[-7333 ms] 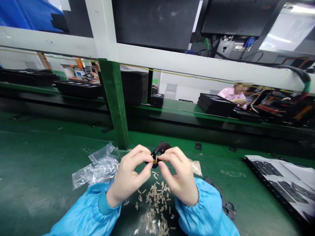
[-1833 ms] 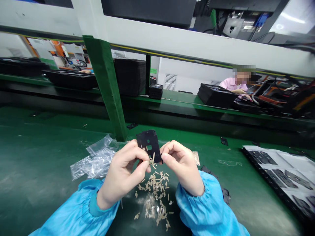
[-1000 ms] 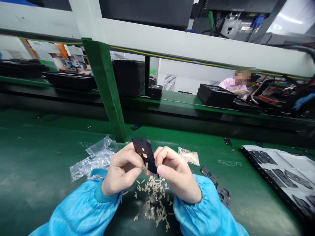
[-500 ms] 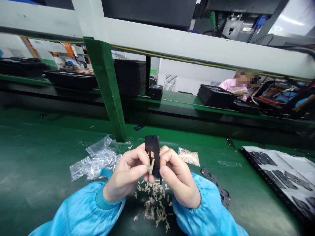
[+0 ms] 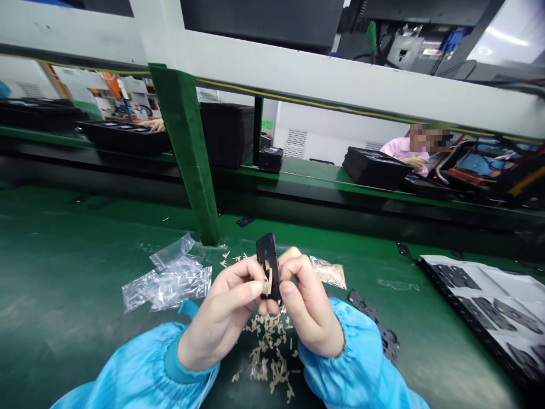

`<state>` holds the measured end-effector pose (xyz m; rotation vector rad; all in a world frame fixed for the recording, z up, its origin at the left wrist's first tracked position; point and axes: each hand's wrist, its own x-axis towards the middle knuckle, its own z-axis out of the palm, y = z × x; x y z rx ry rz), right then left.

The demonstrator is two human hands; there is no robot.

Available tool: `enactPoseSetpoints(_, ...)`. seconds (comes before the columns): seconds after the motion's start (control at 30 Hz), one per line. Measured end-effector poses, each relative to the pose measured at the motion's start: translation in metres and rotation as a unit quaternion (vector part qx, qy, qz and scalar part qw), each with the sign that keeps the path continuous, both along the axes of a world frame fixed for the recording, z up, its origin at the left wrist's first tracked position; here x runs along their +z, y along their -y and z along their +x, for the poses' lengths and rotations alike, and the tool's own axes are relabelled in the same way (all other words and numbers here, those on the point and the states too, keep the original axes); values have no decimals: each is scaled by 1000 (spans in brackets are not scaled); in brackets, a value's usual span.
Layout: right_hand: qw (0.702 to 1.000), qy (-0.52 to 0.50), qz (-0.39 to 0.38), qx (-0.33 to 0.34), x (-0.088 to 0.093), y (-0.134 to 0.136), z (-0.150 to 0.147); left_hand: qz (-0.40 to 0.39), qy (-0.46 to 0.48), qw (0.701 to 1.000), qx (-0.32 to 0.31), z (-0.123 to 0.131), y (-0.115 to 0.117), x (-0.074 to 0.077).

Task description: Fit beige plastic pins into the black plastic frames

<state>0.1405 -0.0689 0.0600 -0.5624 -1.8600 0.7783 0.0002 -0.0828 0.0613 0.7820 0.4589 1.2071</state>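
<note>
Left grip [image 5: 222,321], right grip [image 5: 310,301] on black frame [image 5: 267,255], now turned more edge-on

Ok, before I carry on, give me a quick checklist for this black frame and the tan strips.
1. Grip: ok. The black frame stands on edge, pinched between the left hand and the right hand.
2. Strip on frame: cannot tell. A tan strip lies against the frame, but the pictures don't show whether it is stuck down.
3. Supply: ok. Loose tan strips lie in a heap on the green mat, just below the hands.
4. Strays: not ok. Stray strips lie apart from the heap, beyond the hands.
5. Other black frames: ok. They lie to the right, away from the heap.
</note>
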Motion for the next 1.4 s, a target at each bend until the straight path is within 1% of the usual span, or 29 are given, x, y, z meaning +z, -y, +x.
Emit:
enactPoseSetpoints(0.17, 997, 20, 51, -54, 1, -3, 0, -29, -15, 999, -4, 3, 3, -1)
enactPoseSetpoints(0.3, 992, 31, 77, -97, 1, -5, -2, -57, -23, 998, 14, 6, 5, -1)
enactPoseSetpoints(0.4, 984, 46, 113, -130, 0, -5, -4, -69, -21, 997, 25, 7, 8, -1)
enactPoseSetpoints(0.53, 967, 55, 189, -164, -2, -8, -5, -81, -17, 996, 27, 9, 11, 0)
enactPoseSetpoints(0.63, 944, 71, 261, -190, -3, -13, -4, -88, -10, 996, 22, 10, 11, 1)
enactPoseSetpoints(0.7, 930, 87, 300, -193, -4, -17, -3, -88, 2, 996, 23, 9, 11, 3)
enactPoseSetpoints(0.77, 929, 89, 313, -176, -4, -21, -2, -77, 11, 997, 24, 7, 10, 4)
enactPoseSetpoints(0.87, 949, 56, 293, -105, -1, -21, -2, -39, 3, 999, 18, 4, 9, 3)
enactPoseSetpoints(0.97, 970, 22, 242, -24, 5, -15, 0, 0, -20, 1000, 16, 0, 7, 1)
enactPoseSetpoints(1.1, 991, -2, 127, 46, 8, -10, 4, 32, -34, 998, 40, -1, 4, 0)
enactPoseSetpoints(1.23, 993, -33, 8, 113, 8, -9, 5, 75, -58, 994, 57, -1, 3, -1)
enactPoseSetpoints(1.3, 991, -31, -23, 131, 8, -9, 5, 106, -84, 988, 74, -2, 2, -2)
enactPoseSetpoints(1.33, 992, -23, -21, 124, 8, -10, 4, 123, -101, 983, 87, -3, 2, -4)
enactPoseSetpoints(1.4, 997, 1, 12, 71, 8, -11, 3, 156, -145, 970, 119, -5, 2, -6)
